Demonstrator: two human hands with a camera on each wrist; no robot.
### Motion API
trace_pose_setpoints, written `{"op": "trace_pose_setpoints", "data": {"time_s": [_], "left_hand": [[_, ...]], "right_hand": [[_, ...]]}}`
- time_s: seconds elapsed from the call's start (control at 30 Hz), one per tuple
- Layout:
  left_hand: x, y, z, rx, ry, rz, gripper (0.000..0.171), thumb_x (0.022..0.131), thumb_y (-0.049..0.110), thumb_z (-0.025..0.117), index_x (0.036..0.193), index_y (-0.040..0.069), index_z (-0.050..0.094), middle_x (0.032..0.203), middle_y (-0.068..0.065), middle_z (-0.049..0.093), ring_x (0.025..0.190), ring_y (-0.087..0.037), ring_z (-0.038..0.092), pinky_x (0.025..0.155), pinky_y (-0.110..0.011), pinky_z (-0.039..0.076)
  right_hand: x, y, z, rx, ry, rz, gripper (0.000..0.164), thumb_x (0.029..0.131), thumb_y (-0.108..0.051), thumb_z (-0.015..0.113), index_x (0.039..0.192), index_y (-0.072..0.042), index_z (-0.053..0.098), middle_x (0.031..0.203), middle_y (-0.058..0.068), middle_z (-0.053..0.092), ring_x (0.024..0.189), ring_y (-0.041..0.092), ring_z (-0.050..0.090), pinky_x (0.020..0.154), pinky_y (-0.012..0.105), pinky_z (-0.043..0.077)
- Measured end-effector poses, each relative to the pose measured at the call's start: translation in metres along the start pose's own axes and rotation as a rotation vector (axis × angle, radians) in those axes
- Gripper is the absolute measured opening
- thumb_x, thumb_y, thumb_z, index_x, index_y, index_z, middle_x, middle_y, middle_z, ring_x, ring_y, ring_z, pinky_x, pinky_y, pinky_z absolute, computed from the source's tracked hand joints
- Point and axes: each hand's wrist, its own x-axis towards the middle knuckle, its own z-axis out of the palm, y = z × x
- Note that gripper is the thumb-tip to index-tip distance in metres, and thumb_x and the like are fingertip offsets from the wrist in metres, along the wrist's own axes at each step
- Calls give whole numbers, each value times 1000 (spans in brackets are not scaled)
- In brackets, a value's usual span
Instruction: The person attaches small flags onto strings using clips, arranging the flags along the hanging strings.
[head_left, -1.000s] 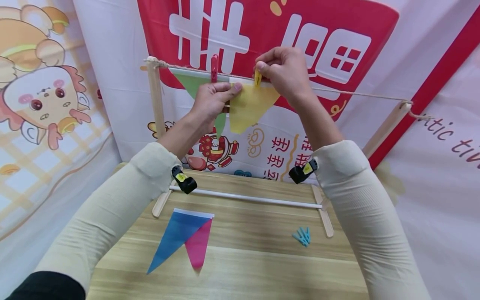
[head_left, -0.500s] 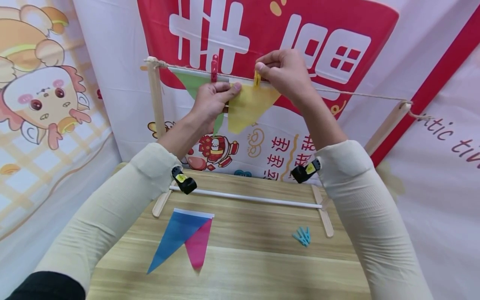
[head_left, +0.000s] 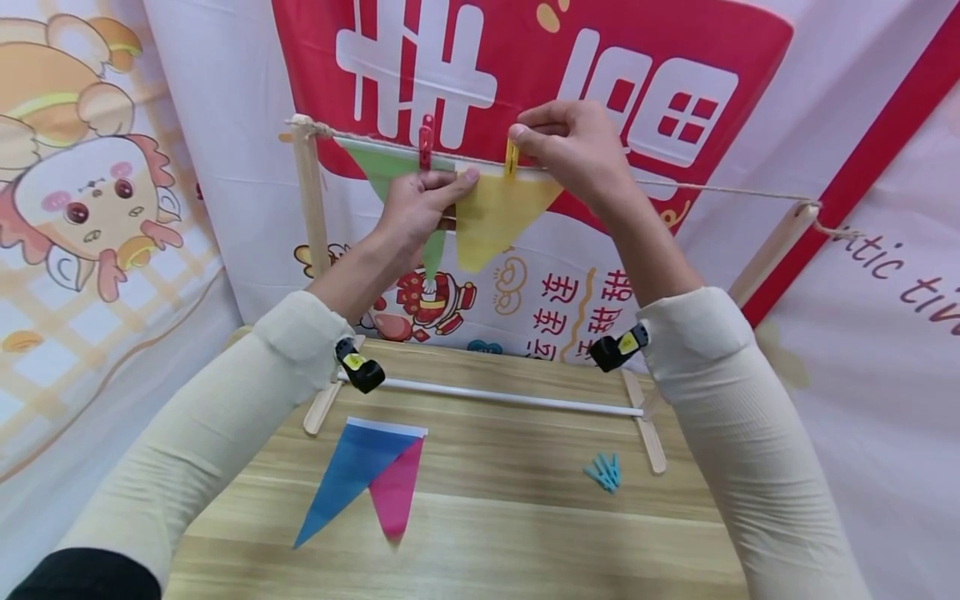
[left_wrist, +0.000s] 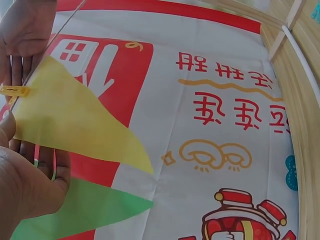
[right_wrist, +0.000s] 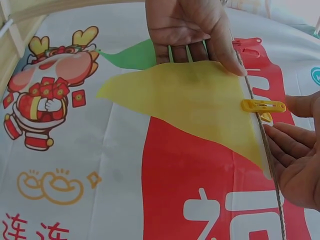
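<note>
A yellow pennant (head_left: pixel 498 217) hangs at the twine (head_left: pixel 712 190), its white top edge along the string. My left hand (head_left: pixel 423 200) pinches its upper left part, thumb in front and fingers behind. A yellow clothespin (right_wrist: pixel 263 106) sits across the twine and the pennant's top edge. At its outer end, my right hand (head_left: pixel 573 150) pinches it, the thumb at the tip and the fingers on the far side. Left of the yellow one hangs a green pennant (head_left: pixel 386 171), partly behind my left hand, with a red clothespin (head_left: pixel 426 142) on the twine.
Two wooden posts (head_left: pixel 309 192) hold the twine, with a white rod (head_left: pixel 495 395) between their feet. On the wooden table (head_left: pixel 525 542) lie a blue pennant (head_left: pixel 360 467) over a pink pennant (head_left: pixel 397 492), and several light-blue clothespins (head_left: pixel 604 472). A printed cloth hangs behind.
My right wrist has lowered and shifted slightly right, with the fingertips still at the yellow clothespin. My left hand has moved slightly left and down, still on the yellow pennant.
</note>
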Motion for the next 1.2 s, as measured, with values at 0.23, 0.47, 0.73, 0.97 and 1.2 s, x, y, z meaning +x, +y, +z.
{"op": "trace_pose_setpoints", "data": {"time_s": [0.23,0.47,0.73,0.97,1.2], "left_hand": [[-3,-6,-9,43,-29,11,51,102,46,83,143,16,77,142,-4,79,120,-24,79,108,-37,63],[-5,-9,-15,94,-38,11,48,103,46,82,138,12,78,133,-4,81,113,-23,77,97,-30,62],[-9,-16,-19,111,-42,0,51,101,48,84,139,15,79,134,-3,81,113,-23,79,97,-31,65],[-9,-23,-24,116,-57,-1,39,104,39,84,133,13,81,117,3,83,101,-19,79,88,-28,65],[-11,-27,-30,133,-57,-7,38,104,38,83,132,12,80,112,4,84,98,-17,79,90,-31,65]], "right_hand": [[-6,6,-2,72,106,-52,45,106,-41,77,142,-15,77,138,5,80,122,16,78,107,29,64],[-13,12,-3,126,151,-80,42,104,-37,80,139,-14,78,134,7,81,118,17,78,105,29,65],[-21,20,-9,160,184,-105,42,103,-34,83,139,-13,79,136,7,80,122,17,78,107,28,64],[-24,33,-10,266,286,-206,36,102,-27,84,133,-9,81,132,8,83,118,16,79,105,28,65],[-30,42,-10,316,303,-263,33,101,-24,85,129,-8,83,129,8,84,115,19,80,104,30,66]]}}
